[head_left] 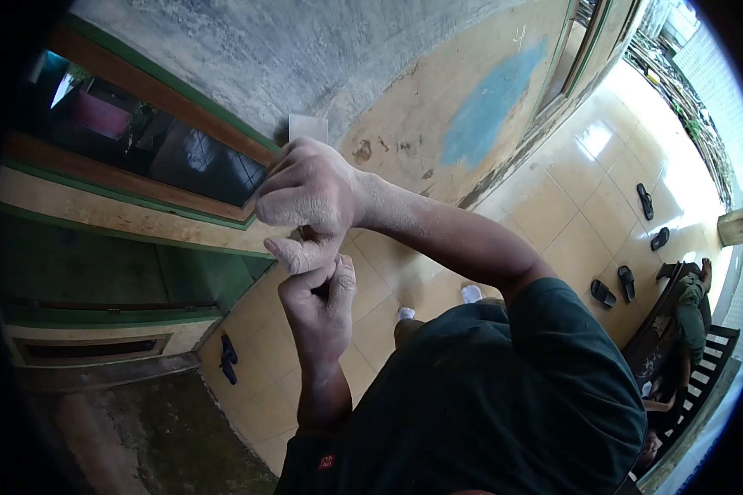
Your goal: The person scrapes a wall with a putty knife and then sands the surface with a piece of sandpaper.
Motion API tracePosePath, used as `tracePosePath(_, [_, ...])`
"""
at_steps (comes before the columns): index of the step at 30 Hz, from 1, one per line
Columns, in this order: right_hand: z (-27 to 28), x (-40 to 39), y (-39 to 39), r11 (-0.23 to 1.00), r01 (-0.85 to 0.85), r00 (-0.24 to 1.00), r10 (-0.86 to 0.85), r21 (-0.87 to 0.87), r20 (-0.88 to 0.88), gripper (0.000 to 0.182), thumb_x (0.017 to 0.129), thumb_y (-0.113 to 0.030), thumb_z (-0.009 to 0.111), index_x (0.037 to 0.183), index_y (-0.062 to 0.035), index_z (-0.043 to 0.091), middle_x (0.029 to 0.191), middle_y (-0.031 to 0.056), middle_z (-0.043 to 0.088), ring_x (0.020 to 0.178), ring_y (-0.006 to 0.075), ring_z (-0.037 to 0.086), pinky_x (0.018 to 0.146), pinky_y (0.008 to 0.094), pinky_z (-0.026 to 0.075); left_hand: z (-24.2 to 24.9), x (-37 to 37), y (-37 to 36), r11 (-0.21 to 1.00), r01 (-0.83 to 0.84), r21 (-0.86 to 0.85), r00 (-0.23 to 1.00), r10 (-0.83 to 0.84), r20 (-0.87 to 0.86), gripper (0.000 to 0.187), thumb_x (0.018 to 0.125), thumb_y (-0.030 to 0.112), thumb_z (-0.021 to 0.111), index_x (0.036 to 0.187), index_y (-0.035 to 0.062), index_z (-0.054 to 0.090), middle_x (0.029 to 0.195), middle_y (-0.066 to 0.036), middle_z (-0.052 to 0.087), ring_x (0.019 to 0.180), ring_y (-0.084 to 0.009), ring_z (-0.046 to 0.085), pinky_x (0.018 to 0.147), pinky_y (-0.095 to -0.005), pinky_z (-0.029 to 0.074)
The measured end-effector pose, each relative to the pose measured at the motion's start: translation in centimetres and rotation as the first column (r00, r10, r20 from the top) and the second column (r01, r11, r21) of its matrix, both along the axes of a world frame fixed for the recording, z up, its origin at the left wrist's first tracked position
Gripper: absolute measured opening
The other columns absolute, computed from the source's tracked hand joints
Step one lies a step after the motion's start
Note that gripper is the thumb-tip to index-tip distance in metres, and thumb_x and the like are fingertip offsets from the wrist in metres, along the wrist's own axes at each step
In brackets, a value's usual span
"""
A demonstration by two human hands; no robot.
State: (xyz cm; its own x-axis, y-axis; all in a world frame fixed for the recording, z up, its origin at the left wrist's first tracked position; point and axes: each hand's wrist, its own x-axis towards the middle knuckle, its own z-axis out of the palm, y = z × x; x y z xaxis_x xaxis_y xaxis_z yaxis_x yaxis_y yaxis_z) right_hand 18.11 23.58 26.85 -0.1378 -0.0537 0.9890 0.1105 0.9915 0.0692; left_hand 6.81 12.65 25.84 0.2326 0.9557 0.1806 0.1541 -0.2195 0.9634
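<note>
My right hand (309,194), coated in pale dust, is closed with its fingers curled. A flat, pale square sheet (308,129) sticks out beyond its knuckles, in front of the grey-plastered wall (223,62); the hand's grip on it is hidden. Just below, my left hand (320,309) is closed, its thumb and curled fingers against the lower fingers of my right hand. Whatever lies between its fingers cannot be made out. Both hands are near the corner of a wooden window frame (215,132).
A blue patch (491,107) marks the beige wall. Sandals (603,293) and a blue pair (228,359) lie on the tiled floor (565,210). At the right, a person (689,318) is on a dark slatted bench (710,371). A green ledge (115,318) runs along the left.
</note>
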Motion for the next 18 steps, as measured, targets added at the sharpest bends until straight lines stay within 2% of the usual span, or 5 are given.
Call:
tracePosePath(2, [0.7,1.3,1.0,0.995,0.083,0.992,-0.087,0.048,0.092,0.031,0.077,-0.027,0.053,0.055,-0.0075,0.043,0.046,0.0043,0.038,0.039,0.0235,0.044,0.036,0.0341,0.032,0.0,0.5,0.5,1.0,0.019,-0.001,1.0,-0.019,0.017,0.029,0.086,-0.003,0.051,0.059,-0.0008,0.039,0.054,0.002,0.039,0.049,-0.0039,0.036,0.045,-0.0214,0.028])
tracePosePath(5, [0.4,1.6,1.5,0.987,0.157,0.988,-0.157,0.018,0.009,0.032,0.078,-0.028,0.052,0.055,-0.0082,0.041,0.046,0.0041,0.038,0.039,0.0237,0.045,0.037,0.0349,0.032,-0.1,0.1,1.0,0.999,0.005,-0.048,1.0,-0.006,-0.015,0.029,0.085,-0.003,0.052,0.059,-0.0008,0.04,0.054,0.003,0.039,0.051,-0.0028,0.035,0.046,-0.0214,0.028])
tracePosePath(12, [-0.2,1.4,1.6,0.996,0.029,0.999,-0.031,0.082,0.024,0.031,0.075,-0.026,0.055,0.055,-0.0065,0.042,0.048,0.005,0.041,0.039,0.0232,0.045,0.037,0.033,0.032,-1.0,0.2,0.6,0.997,-0.022,-0.07,1.0,0.021,-0.013,0.023,0.084,-0.006,0.052,0.062,-0.0039,0.046,0.056,0.003,0.04,0.054,-0.0033,0.035,0.048,-0.0227,0.03])
tracePosePath(15, [-0.4,1.1,0.9,0.998,0.016,1.0,-0.015,0.056,-0.017,0.03,0.077,-0.025,0.054,0.056,-0.0066,0.043,0.049,0.0051,0.041,0.039,0.0234,0.045,0.036,0.0332,0.032,-1.7,0.2,1.3,0.989,0.06,0.133,0.993,-0.046,-0.107,0.03,0.088,-0.001,0.051,0.061,0.0035,0.038,0.055,0.002,0.041,0.042,-0.0029,0.036,0.036,-0.0183,0.025])
tracePosePath(18, [-0.2,1.5,0.4,0.997,-0.008,1.0,0.006,0.073,0.029,0.029,0.078,-0.024,0.053,0.057,-0.0068,0.043,0.05,0.0051,0.042,0.039,0.0237,0.044,0.036,0.0335,0.033,-1.1,0.4,-0.6,0.999,0.001,0.037,0.999,0.001,-0.045,0.032,0.088,0.0,0.052,0.059,0.0032,0.037,0.055,0.002,0.041,0.042,-0.0027,0.034,0.037,-0.0194,0.026])
